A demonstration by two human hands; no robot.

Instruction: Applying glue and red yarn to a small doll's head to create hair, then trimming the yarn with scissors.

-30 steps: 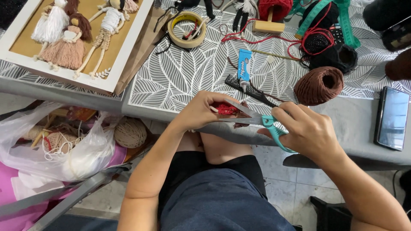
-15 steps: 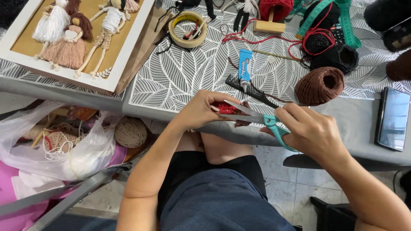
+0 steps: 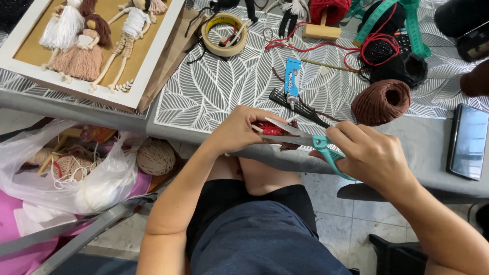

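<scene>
While a small red yarn piece is pinched in the left hand at the worktop edge, teal-handled scissors are gripped by the right hand, blades parted: trimming judged underway. Comb at 12 o'clock, brown yarn ball at 2; open room remains toward 6.

Single head-worn camera, looks steeply down over own lap at table edge. Close range: left hand and right hand mid-frame, forearms enter from bottom. Tabletop clutter fills upper frame, floor below. No second view.
</scene>
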